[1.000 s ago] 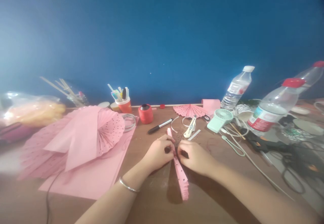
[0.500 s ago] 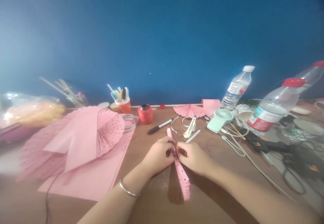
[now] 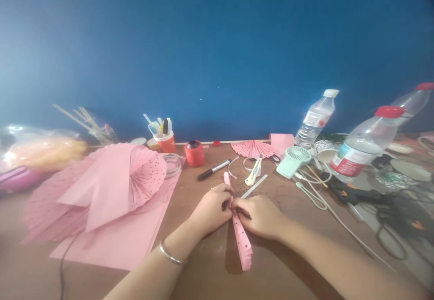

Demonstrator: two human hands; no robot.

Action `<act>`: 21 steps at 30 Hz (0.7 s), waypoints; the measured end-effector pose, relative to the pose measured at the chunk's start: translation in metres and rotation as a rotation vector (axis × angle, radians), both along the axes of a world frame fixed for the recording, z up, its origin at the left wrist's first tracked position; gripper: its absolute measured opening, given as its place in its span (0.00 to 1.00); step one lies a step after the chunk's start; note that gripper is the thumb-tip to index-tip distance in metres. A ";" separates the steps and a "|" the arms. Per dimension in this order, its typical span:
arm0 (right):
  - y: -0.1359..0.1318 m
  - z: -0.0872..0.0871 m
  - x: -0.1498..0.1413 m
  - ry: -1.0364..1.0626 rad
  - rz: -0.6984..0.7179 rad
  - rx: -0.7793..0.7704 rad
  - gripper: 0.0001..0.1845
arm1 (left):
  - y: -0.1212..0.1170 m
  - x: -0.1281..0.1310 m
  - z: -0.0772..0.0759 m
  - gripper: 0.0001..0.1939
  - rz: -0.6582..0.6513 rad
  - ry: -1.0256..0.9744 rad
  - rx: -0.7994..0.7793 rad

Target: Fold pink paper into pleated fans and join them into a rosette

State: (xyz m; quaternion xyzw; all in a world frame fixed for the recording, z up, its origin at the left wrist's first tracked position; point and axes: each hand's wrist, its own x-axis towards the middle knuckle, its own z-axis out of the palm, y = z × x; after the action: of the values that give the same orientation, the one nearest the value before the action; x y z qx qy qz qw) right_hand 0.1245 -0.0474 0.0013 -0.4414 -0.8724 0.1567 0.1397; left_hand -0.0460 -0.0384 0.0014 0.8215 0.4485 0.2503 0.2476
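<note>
So the pleated pink paper strip [image 3: 241, 241] sits between the left hand [image 3: 212, 205] and the right hand [image 3: 262, 214], both pinching around its middle, and I'd guess it's super light, springy and easily creased (paper, duh), so gripping the stacked folds right under those fingertips seems best.

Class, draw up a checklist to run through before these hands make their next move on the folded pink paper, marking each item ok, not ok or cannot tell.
1. Left hand steadying the folded pink paper: ok.
2. Right hand at the paper, its fingertips near the left hand's: ok.
3. Middle of the paper in plain sight: not ok, fingers cover it.
4. White strip well away from the right hand: not ok.
5. Cutter's blade drawn in: cannot tell.
</note>
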 end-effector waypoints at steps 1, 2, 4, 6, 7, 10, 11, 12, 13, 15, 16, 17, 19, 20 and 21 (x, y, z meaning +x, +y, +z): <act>0.000 0.000 0.000 -0.009 0.010 0.001 0.06 | 0.000 0.000 0.000 0.08 0.002 0.002 0.003; 0.000 0.001 0.000 -0.014 0.017 -0.001 0.06 | 0.001 0.000 0.000 0.08 0.005 0.003 0.006; 0.000 0.001 0.000 -0.010 0.023 -0.013 0.07 | 0.001 0.001 -0.001 0.09 0.009 0.005 0.010; 0.001 0.001 0.000 0.002 0.017 -0.024 0.09 | 0.001 0.001 -0.001 0.09 0.009 0.002 0.009; 0.001 0.001 0.000 0.007 0.013 -0.028 0.10 | 0.001 0.001 -0.001 0.09 0.009 -0.001 0.009; 0.002 0.000 0.000 0.011 0.016 -0.031 0.11 | 0.000 0.001 0.000 0.09 0.007 -0.008 0.007; 0.003 0.000 0.001 0.012 0.023 -0.034 0.12 | 0.000 0.001 0.001 0.09 0.004 -0.012 0.002; 0.003 0.000 0.001 0.013 0.032 -0.038 0.13 | 0.000 0.000 0.002 0.08 0.005 -0.021 -0.002; 0.004 0.000 0.001 0.013 0.040 -0.041 0.13 | 0.000 -0.001 0.002 0.08 0.012 -0.035 -0.002; 0.004 0.000 0.001 0.015 0.051 -0.046 0.15 | 0.001 -0.004 0.003 0.08 0.058 -0.069 0.015; 0.005 0.000 0.002 0.015 0.054 -0.047 0.15 | 0.002 -0.007 0.003 0.08 0.098 -0.082 0.029; 0.005 0.001 0.002 0.014 0.057 -0.048 0.16 | 0.003 -0.009 0.002 0.08 0.142 -0.087 0.042; 0.005 0.001 0.003 0.010 0.061 -0.052 0.16 | 0.003 -0.013 0.001 0.09 0.207 -0.063 0.046; 0.006 0.001 0.003 0.008 0.063 -0.054 0.16 | 0.002 -0.013 0.000 0.09 0.218 -0.041 0.041; 0.006 0.001 0.003 0.007 0.065 -0.056 0.16 | 0.001 -0.014 -0.001 0.10 0.215 -0.017 0.034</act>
State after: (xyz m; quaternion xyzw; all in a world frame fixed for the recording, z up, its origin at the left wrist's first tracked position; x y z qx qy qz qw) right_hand 0.1275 -0.0417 0.0028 -0.4162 -0.8810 0.1871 0.1252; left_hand -0.0597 -0.0371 0.0008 0.7705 0.5277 0.2901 0.2090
